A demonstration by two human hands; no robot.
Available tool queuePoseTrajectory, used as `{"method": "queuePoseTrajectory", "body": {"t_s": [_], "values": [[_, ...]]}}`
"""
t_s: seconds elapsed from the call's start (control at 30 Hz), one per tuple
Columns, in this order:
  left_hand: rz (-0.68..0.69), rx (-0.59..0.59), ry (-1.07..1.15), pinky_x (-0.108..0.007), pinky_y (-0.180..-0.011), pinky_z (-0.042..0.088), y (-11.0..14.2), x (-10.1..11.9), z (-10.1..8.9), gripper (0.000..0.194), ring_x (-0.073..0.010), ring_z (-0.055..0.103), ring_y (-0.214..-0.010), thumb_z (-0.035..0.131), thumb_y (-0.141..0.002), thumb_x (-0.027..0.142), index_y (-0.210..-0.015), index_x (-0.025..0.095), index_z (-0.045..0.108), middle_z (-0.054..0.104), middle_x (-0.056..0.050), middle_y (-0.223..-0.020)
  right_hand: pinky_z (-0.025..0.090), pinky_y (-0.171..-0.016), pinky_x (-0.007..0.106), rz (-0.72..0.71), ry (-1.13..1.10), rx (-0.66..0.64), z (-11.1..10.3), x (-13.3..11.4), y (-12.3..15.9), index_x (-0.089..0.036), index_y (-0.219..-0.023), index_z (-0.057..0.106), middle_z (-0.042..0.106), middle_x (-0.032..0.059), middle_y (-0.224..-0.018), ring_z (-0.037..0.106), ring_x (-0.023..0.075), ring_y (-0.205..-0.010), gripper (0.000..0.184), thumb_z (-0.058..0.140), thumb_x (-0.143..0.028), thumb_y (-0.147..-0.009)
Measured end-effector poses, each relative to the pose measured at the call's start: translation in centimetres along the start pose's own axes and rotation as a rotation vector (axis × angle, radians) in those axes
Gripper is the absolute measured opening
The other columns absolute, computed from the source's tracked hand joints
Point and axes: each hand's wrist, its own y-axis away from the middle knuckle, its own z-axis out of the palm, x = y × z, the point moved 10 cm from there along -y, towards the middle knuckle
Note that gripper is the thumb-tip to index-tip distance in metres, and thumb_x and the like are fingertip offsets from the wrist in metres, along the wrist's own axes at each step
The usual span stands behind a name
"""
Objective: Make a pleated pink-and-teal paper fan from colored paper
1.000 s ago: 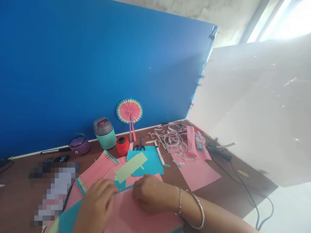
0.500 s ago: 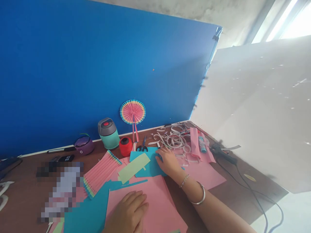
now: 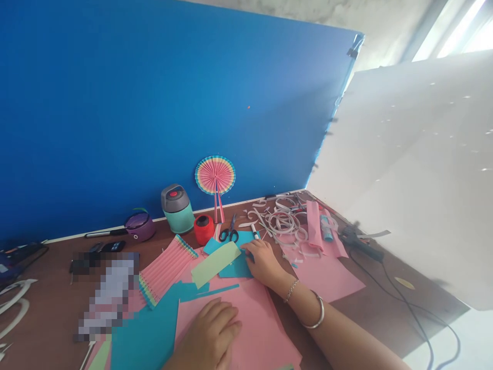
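My left hand [image 3: 211, 334] lies flat, fingers stretched out, on a large pink sheet of paper [image 3: 250, 313]. A thin blue strip runs along the top edge of this sheet. My right hand [image 3: 264, 262], with a bracelet and bangle at the wrist, has its fingers curled at the blue paper [image 3: 234, 268] beyond the pink sheet; the fingertips are partly hidden. Just behind these fingers is a white marker [image 3: 254, 232], its lower part covered by the hand. A pale green paper strip [image 3: 215, 264] rests across the blue paper. A pleated pink paper [image 3: 167, 270] with blue and yellow ends sits to the left.
A round pink paper fan [image 3: 215, 176] leans on the blue board. Near it are scissors [image 3: 230, 234], a red thread spool [image 3: 204, 229], a teal flask [image 3: 177, 210] and a purple pot [image 3: 139, 227]. Curled white strips [image 3: 283, 223] and a black cable [image 3: 408, 303] occupy the right.
My right hand has moved from the pink sheet's top edge out to the blue paper, whose far left corner has shifted. My left hand has moved right and now lies flat on the pink sheet.
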Motion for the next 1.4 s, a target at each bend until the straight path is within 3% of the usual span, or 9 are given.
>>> {"method": "queuePoseTrajectory", "body": {"t_s": [0.2, 0.4, 0.57, 0.73, 0.93, 1.17, 1.27, 1.4], "values": [[0.018, -0.031, 0.006, -0.039, -0.096, 0.047, 0.0, 0.1, -0.1, 0.033, -0.0209, 0.058, -0.103, 0.045, -0.075, 0.004, -0.1, 0.019, 0.062, 0.068, -0.006, -0.105, 0.037, -0.085, 0.034, 0.05, -0.062, 0.174, -2.1, 0.8, -0.2, -0.018, -0.1, 0.063, 0.063, 0.0061, -0.089, 0.056, 0.0193, -0.088, 0.035, 0.043, -0.002, -0.076], [0.018, -0.035, -0.004, -0.039, -0.096, 0.047, 0.0, 0.1, -0.1, 0.031, -0.0208, 0.059, -0.101, 0.048, -0.076, 0.005, -0.1, 0.019, 0.061, 0.068, -0.006, -0.105, 0.046, -0.076, 0.031, 0.074, -0.312, 0.384, -4.1, 2.4, 0.0, -0.015, -0.097, 0.06, 0.058, 0.0067, -0.087, 0.057, 0.0178, -0.08, 0.029, 0.041, -0.008, -0.077], [0.026, -0.029, -0.003, -0.039, -0.094, 0.048, -0.2, 0.2, -0.4, 0.03, -0.0201, 0.06, -0.098, 0.048, -0.076, 0.005, -0.098, 0.018, 0.062, 0.068, -0.006, -0.103, 0.049, -0.076, 0.032, 0.133, -0.535, 0.396, -3.1, 3.6, -0.1, -0.018, -0.09, 0.061, 0.061, 0.0047, -0.087, 0.059, 0.0173, -0.081, 0.022, 0.046, -0.015, -0.074], [0.039, -0.044, -0.008, -0.039, -0.093, 0.049, -0.3, 0.3, -0.4, 0.031, -0.0204, 0.061, -0.098, 0.048, -0.076, 0.005, -0.1, 0.019, 0.062, 0.068, -0.006, -0.104, 0.05, -0.069, 0.028, 0.076, -0.611, 0.239, -1.4, 1.9, -0.3, -0.019, -0.092, 0.062, 0.064, 0.0017, -0.083, 0.061, 0.0141, -0.072, 0.022, 0.049, -0.014, -0.074], [0.028, -0.039, 0.0, -0.039, -0.093, 0.049, -0.2, 0.1, -0.2, 0.032, -0.0201, 0.06, -0.098, 0.046, -0.075, 0.005, -0.098, 0.019, 0.063, 0.067, -0.006, -0.103, 0.049, -0.069, 0.025, -0.138, -0.542, 0.082, 0.1, -2.0, 0.4, -0.019, -0.094, 0.062, 0.062, 0.0026, -0.086, 0.06, 0.0121, -0.074, 0.027, 0.048, -0.006, -0.075], [0.042, 0.0, 0.006, -0.037, -0.093, 0.048, 0.0, -0.2, 0.3, 0.029, -0.0188, 0.059, -0.096, 0.047, -0.074, 0.006, -0.096, 0.019, 0.061, 0.067, -0.006, -0.101, 0.047, -0.071, 0.024, -0.284, -0.454, 0.016, 0.0, -3.8, 0.9, -0.018, -0.098, 0.063, 0.065, 0.0031, -0.087, 0.059, 0.0133, -0.079, 0.028, 0.047, -0.005, -0.079], [0.095, 0.089, 0.008, -0.036, -0.089, 0.05, 0.7, -0.3, 0.8, 0.025, -0.0186, 0.06, -0.091, 0.046, -0.076, 0.011, -0.093, 0.02, 0.061, 0.067, -0.006, -0.095, 0.044, -0.078, 0.028, -0.178, -0.241, 0.094, -1.4, -2.4, 0.4, -0.018, -0.096, 0.064, 0.065, 0.0053, -0.09, 0.058, 0.0166, -0.085, 0.023, 0.047, -0.009, -0.082], [0.08, 0.101, -0.008, -0.037, -0.091, 0.049, 1.2, -0.9, 1.7, 0.026, -0.0193, 0.059, -0.094, 0.045, -0.077, 0.012, -0.094, 0.021, 0.062, 0.066, -0.007, -0.097, 0.037, -0.085, 0.035, 0.172, 0.163, 0.153, -3.3, 1.8, 0.0, -0.016, -0.102, 0.062, 0.061, 0.0125, -0.104, 0.052, 0.0258, -0.101, 0.023, 0.05, -0.019, -0.083]]}}
